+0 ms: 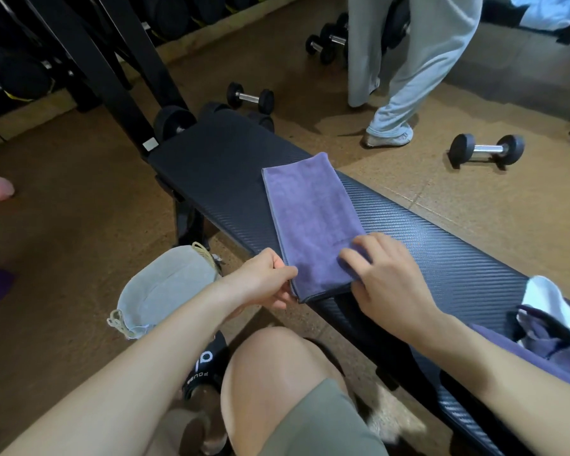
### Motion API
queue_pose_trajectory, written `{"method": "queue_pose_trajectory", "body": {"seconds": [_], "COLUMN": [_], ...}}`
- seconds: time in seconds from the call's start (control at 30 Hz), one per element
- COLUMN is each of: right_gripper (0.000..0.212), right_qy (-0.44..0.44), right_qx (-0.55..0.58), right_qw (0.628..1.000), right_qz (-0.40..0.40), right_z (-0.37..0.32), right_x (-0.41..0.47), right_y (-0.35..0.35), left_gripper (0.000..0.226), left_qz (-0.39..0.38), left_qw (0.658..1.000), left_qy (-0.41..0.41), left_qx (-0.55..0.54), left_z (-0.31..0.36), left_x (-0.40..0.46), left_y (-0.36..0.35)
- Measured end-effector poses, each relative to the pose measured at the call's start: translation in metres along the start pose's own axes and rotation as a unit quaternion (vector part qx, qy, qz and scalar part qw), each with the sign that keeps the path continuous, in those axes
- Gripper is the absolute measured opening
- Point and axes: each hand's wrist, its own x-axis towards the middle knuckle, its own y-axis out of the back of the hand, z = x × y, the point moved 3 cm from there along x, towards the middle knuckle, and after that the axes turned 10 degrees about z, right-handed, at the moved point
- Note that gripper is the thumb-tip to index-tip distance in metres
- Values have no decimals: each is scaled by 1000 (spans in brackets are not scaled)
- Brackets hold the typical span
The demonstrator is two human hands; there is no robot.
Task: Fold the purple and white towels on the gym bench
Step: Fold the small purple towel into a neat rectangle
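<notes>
My left hand (264, 278) pinches the purple towel's (313, 222) near left corner; my right hand's (385, 274) fingers (352, 258) curl onto its near right edge, tips partly hidden. It lies folded on the desk (441, 232). Right, cut off: a white towel (547, 301).

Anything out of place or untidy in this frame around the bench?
The purple towel lies flat and neat. Untidy: an unfolded heap of purple and white towels at the bench's right end, and loose dumbbells scattered on the floor.

Black bench (425, 232) bears purple towel (310, 218), towel heap (553, 327)
</notes>
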Motion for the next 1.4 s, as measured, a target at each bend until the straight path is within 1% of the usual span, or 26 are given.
{"method": "queue_pose_trajectory", "body": {"seconds": [0.03, 0.1, 0.23, 0.3, 0.33, 0.4, 0.43, 0.5, 0.57, 0.6, 0.67, 0.73, 0.87, 0.9, 1.07, 1.17, 1.27, 1.4], "right_gripper": [29, 24, 18, 19, 19, 17, 20, 32, 49, 54, 57, 59, 60, 59, 53, 48, 44, 44], "right_qy": [26, 45, 30, 27, 29, 37, 40, 48, 61, 61, 55, 50, 39, 37, 40, 39, 39, 37], "right_qx": [-1, 8, 11, 6, 5, 5, 2, -7, -15, -15, -12, -6, 17, 22, 35, 53, 46, 50], "right_qw": [1000, 999, 999, 999, 999, 998, 998, 997, 997, 997, 998, 998, 999, 999, 999, 997, 996, 997], "right_qz": [-2, 1, -5, -26, -35, -46, -50, -56, -54, -50, -40, -37, -28, -25, 14, 51, 69, 51], "right_z": [-6, -14, -26, -29, -30, -30, -29, -27, -26, -26, -27, -26, -24, -23, -22, -20, -14, -14], "right_x": [0, 2, 5, 7, 9, 16, 19, 24, 22, 19, 13, 9, 5, 4, 2, 0, -1, 2], "right_y": [-2, -8, -20, -24, -24, -20, -18, -19, -28, -32, -39, -44, -48, -49, -50, -47, -44, -42], "left_gripper": [18, 17, 11, 12, 14, 16, 18, 26, 42, 50, 55, 49, 15, 11, 7, 7, 10, 1], "left_qz": [2, 8, 39, 49, 67, 139, 178, 227, 248, 251, 250, 251, 277, 283, 277, 266, 273, 302], "left_qw": [1000, 1000, 999, 997, 992, 968, 956, 947, 943, 943, 943, 939, 926, 923, 918, 921, 922, 932], "left_qy": [1, -3, -13, -33, -60, -129, -154, -179, -182, -179, -172, -180, -209, -215, -253, -253, -235, -172], "left_qx": [-2, -1, -1, 44, 86, 165, 173, 139, 126, 128, 138, 149, 148, 145, 130, 134, 140, 101], "left_z": [-1, -1, 6, 5, 5, 9, 13, 28, 46, 54, 67, 75, 79, 79, 79, 77, 72, 57], "left_x": [1, 3, 4, 8, 13, 27, 34, 54, 81, 97, 125, 145, 165, 168, 170, 169, 166, 163], "left_y": [1, 1, 0, 4, 8, 23, 31, 46, 59, 64, 68, 66, 65, 66, 72, 76, 82, 95]}}
